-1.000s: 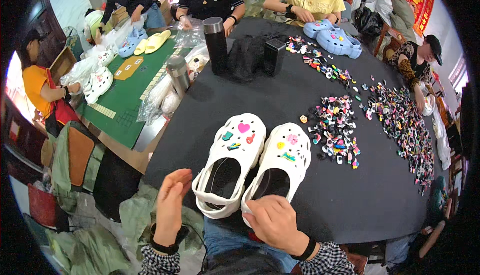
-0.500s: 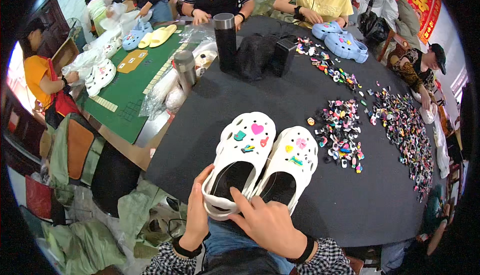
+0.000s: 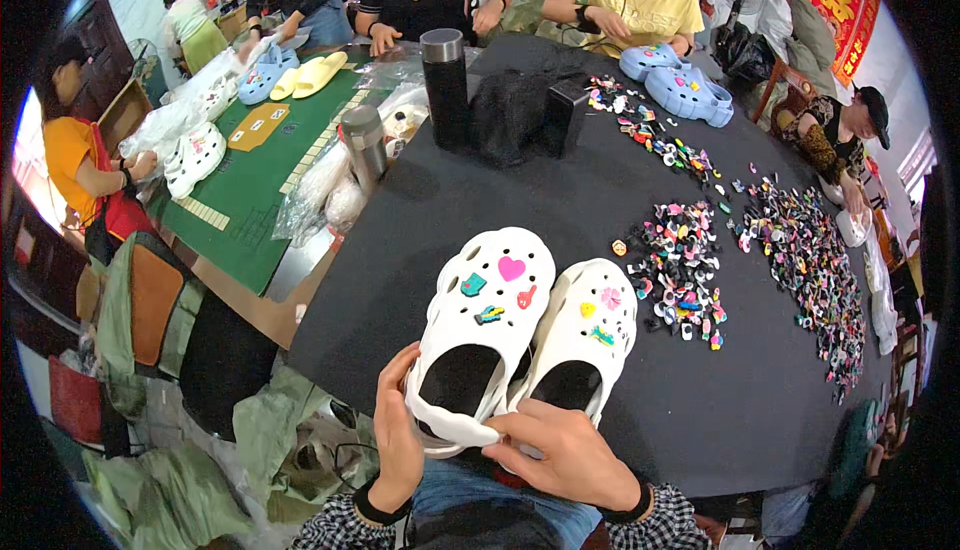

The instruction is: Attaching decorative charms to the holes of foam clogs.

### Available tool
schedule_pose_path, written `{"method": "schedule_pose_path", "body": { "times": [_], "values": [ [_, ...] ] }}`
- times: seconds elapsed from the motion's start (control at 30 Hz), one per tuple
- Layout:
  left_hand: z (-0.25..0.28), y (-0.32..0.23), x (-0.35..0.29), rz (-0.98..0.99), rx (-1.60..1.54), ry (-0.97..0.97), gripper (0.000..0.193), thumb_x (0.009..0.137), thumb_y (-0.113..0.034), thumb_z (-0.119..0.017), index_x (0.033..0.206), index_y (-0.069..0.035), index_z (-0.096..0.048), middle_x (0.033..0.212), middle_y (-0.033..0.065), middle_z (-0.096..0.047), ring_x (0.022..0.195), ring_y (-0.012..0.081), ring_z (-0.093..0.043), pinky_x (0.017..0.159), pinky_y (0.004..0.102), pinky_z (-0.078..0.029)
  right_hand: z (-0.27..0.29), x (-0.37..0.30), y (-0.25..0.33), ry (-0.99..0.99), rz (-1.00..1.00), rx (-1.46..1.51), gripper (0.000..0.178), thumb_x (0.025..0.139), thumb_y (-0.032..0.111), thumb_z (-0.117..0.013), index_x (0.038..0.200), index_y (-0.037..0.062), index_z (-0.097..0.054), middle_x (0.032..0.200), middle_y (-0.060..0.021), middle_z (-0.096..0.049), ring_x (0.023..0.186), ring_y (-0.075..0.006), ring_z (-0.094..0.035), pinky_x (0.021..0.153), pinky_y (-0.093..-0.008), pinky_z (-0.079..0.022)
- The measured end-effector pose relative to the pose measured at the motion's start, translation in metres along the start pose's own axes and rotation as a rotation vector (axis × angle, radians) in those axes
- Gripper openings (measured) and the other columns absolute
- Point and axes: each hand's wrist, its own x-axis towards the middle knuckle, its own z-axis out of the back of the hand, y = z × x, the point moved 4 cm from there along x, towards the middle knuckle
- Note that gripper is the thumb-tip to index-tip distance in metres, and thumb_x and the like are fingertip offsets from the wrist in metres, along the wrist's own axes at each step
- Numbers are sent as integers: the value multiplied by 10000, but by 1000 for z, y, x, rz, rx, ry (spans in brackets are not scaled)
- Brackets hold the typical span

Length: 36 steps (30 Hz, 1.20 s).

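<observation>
A pair of white clogs lies side by side at the table's near edge, toes pointing away from me. The left clog (image 3: 462,325) carries a pink heart, a teal charm, a red hand-shaped one and a yellow-and-teal one. On the right clog (image 3: 590,335) sit a pink flower, a yellow charm and a green one. My left hand (image 3: 398,442) is closed round the outer heel side of the left clog. Between the thumb and fingers of my right hand (image 3: 568,452) is that clog's heel strap (image 3: 452,428); the hand partly covers the right clog's heel.
Loose charms lie in a near heap (image 3: 680,270), a larger right-hand heap (image 3: 810,275) and a far strip (image 3: 665,140). Beyond stand a black tumbler (image 3: 445,95), a dark bag (image 3: 512,115) and blue clogs (image 3: 688,95). Several people work around this table and a green one (image 3: 235,235).
My right hand's index finger has left the inside of the left clog, and the hand now grips its heel strap. The strap has swung up toward the opening.
</observation>
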Motion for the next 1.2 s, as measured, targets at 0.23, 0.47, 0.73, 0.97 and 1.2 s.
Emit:
{"method": "schedule_pose_path", "body": {
  "times": [0.23, 0.47, 0.73, 0.97, 1.2],
  "values": [
    [-14, -16, -6, -34, 44, -83, 541, 1047, -380, -228, 1321, 26, -457, 1360, 166, -471, 1248, 252, -466, 1076, 379, -338, -1, -10, 5, -42, 49, -201, 288, 760, 311, -782, 840, 93, -613, 672, -46, -488, 560, -197, -574, 482, -329, -449],
    [-4, 1, -13, -25, -40, -156, 514, 1051, -345, -221, 1309, 15, -481, 1372, 168, -451, 1259, 271, -451, 1087, 394, -317, -15, -8, 5, 4, 137, -395, 296, 806, 279, -694, 980, 98, -537, 765, -87, -510, 566, -253, -585, 539, -350, -488],
    [-16, -28, -7, -146, 62, -137, 480, 1047, -313, -207, 1238, 3, -514, 1323, 168, -467, 1227, 280, -469, 1061, 404, -338, -7, -4, 14, 23, 188, -559, 217, 810, 188, -607, 981, 79, -529, 748, -72, -521, 571, -228, -587, 542, -330, -477],
    [-16, -11, -7, -165, 183, -120, 435, 1040, -273, -224, 1203, 0, -522, 1320, 184, -469, 1240, 283, -443, 1080, 407, -293, -20, -1, 7, 74, 141, -546, 198, 812, 174, -591, 955, 61, -515, 699, -56, -554, 554, -215, -601, 536, -320, -488],
    [-13, -11, -7, -161, 145, -75, 456, 1046, -308, -232, 1222, 6, -512, 1320, 186, -475, 1250, 276, -434, 1089, 392, -279, -19, -4, 3, 67, 93, -504, 187, 846, 193, -608, 958, 73, -519, 704, -75, -574, 572, -250, -619, 536, -357, -504]
  ]
}}
